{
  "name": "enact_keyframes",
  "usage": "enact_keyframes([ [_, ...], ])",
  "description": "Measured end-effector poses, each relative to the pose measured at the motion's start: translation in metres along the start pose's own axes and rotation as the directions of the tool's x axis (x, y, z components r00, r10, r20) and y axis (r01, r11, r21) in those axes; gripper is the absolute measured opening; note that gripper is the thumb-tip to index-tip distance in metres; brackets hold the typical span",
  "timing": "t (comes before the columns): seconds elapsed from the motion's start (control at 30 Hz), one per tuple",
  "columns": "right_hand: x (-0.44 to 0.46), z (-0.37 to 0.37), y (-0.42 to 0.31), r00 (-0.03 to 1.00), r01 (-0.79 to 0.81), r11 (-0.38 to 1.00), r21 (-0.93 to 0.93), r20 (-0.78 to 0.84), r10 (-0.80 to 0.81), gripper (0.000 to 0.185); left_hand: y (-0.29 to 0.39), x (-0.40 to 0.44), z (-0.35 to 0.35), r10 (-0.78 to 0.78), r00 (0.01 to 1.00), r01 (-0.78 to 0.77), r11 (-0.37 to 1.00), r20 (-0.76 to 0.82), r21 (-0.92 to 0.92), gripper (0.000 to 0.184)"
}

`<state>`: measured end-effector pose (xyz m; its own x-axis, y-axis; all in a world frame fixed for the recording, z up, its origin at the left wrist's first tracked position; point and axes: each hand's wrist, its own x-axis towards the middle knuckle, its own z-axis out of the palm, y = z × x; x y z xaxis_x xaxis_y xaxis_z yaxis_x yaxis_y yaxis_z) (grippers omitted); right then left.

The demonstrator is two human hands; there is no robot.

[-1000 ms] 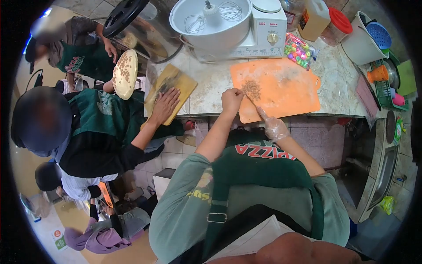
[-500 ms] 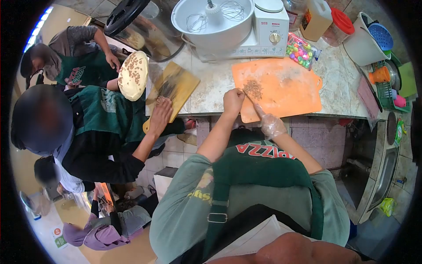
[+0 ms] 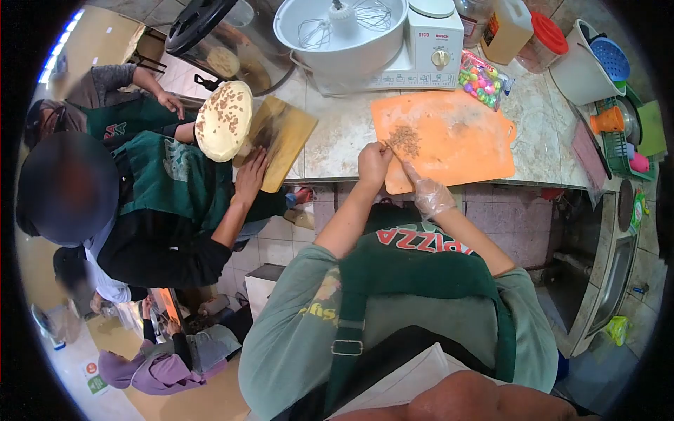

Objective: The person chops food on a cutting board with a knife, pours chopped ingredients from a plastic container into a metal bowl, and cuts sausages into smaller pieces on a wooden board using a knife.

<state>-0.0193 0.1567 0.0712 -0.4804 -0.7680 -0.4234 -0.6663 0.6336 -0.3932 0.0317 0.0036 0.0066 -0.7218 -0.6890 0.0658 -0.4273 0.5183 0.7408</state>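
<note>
Thin knife (image 3: pixel 397 156) sat slanted over the orange board (image 3: pixel 467 151), chopped pile (image 3: pixel 406 141) just off its far side.
Left hand (image 3: pixel 375 163) pinched the far end, nearer the pile; gloved right hand (image 3: pixel 433 198) was closed round the near end, index finger laid along it. Long axis ran far-left to near-right. Handle hidden under glove; cutting edge and pile contents too small to make out.

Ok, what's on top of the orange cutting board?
Brown crumbs and a greyish smudge lie on the orange cutting board; a thin knife-like tool crosses over it between the left hand and gloved right hand. The surface under the crumbs and tool is hidden.
</note>
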Motion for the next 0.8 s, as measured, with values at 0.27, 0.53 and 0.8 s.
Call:
enact_keyframes([
  [0.27,-0.017,0.008,0.02,1.0,-0.024,0.997,0.079,0.023,0.022,0.07,-0.004,-0.004,-0.001,0.039,0.999,-0.039,0.999,-0.028,-0.019,0.017],
  [0.53,-0.003,-0.004,0.005,0.996,-0.006,0.999,0.032,0.087,0.003,0.07,-0.004,-0.003,0.002,0.048,0.997,-0.049,0.999,-0.056,-0.017,0.016],
  [0.8,-0.02,0.004,0.023,0.998,-0.017,0.998,0.065,0.064,0.013,0.068,0.007,0.0,-0.01,-0.033,0.996,0.021,0.989,-0.08,-0.145,0.02],
])
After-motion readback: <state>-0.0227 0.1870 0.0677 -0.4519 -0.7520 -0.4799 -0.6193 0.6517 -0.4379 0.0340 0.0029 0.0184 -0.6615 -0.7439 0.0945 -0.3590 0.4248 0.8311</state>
